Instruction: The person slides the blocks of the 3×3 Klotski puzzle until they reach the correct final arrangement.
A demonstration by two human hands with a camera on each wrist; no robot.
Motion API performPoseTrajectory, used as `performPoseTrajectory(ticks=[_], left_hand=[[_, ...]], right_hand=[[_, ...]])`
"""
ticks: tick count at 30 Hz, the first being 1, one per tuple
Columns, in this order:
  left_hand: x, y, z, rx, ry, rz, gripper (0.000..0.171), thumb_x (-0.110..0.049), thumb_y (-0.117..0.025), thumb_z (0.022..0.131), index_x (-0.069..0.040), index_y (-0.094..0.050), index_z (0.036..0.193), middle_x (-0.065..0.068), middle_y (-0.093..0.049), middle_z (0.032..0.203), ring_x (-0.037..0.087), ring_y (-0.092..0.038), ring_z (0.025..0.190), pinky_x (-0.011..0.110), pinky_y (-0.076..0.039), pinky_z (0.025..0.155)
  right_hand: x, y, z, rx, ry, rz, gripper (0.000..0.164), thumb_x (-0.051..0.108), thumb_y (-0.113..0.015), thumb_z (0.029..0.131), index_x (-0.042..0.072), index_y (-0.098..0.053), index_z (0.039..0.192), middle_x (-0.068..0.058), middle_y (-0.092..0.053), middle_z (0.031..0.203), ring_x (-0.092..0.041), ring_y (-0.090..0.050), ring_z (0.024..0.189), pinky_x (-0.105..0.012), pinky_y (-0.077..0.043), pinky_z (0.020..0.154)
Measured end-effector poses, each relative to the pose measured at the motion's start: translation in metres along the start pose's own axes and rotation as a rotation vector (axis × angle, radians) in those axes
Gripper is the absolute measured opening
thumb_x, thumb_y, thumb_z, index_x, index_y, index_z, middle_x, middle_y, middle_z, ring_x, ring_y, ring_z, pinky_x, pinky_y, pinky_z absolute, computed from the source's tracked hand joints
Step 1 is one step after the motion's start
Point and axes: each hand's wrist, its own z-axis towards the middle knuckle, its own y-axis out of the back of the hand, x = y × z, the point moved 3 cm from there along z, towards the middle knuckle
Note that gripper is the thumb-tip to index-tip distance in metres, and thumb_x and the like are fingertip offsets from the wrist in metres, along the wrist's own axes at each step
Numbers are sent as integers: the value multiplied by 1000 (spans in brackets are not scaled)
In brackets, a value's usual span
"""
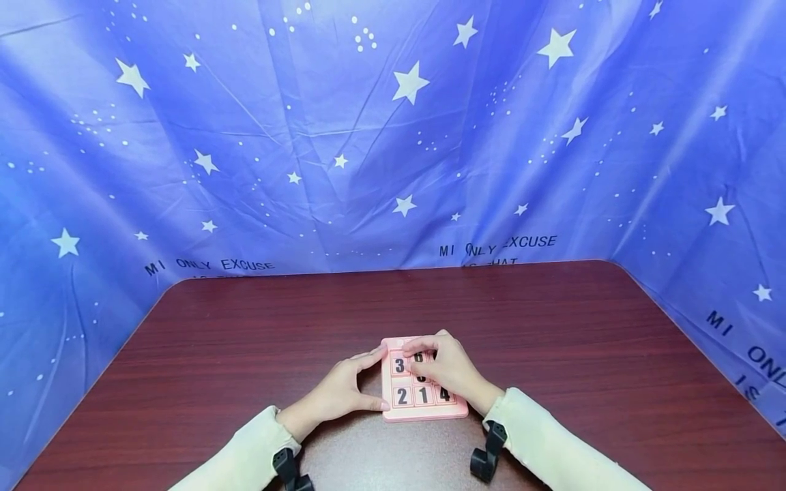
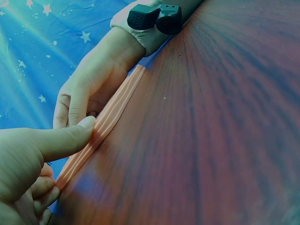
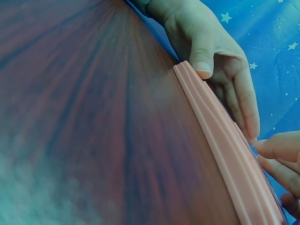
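Board (image 1: 426, 412), flat and pale pink, with rounded corners and a smooth border around square number tiles (image 1: 402, 396). Lying face up on the dark reddish wood-grain table (image 1: 245, 341), at the near middle, between two pale sleeves (image 1: 534, 419). On each readable tile, a bold black numeral inside a thin, deeper-pink outline: 3 beside the left border, farther up; 2, 1 and 4 from left to right along the near row, with the 4 partly covered. In the middle column, beyond the 1, more black numerals, too hidden by fingers to read with certainty. In both wrist views, a thin slab seen nearly edge-on, with long parallel ridges along the side wall; more orange in the left wrist view, softer pink in the right.

Grasped along the left edge by the left hand (image 1: 338, 389), with thumb at the near corner and fingers reaching to the far one. Over the upper right of the face, the right hand (image 1: 454, 372), with bent fingers and thumb tip down at the tiles, beside the 3; cannot tell about any pinch on a single tile.

Behind the table, a blue curtain (image 1: 344, 109) with white stars and black lettering. At the cuffs, small black devices (image 1: 488, 453).
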Motion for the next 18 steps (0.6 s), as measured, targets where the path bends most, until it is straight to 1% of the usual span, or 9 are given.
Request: performPoseTrajectory(ticks=[9, 18], left_hand=[[-1, 0, 0, 10, 15, -21, 89, -29, -85, 67, -2, -42, 140, 12, -40, 145, 25, -35, 134, 48, -27, 110], [-1, 0, 0, 4, 14, -23, 89, -28, -85, 66, -1, -42, 140, 12, -40, 145, 25, -35, 134, 47, -27, 111]], right_hand=[[-2, 0, -1, 7, 23, 20, 18, 11, -77, 70, 15, -76, 88, 7, -72, 81, -16, -43, 74, -25, -37, 61], [-2, 0, -1, 31, 28, 16, 17, 10, -76, 70, 16, -76, 85, 8, -72, 78, -15, -42, 73, -25, -36, 60]])
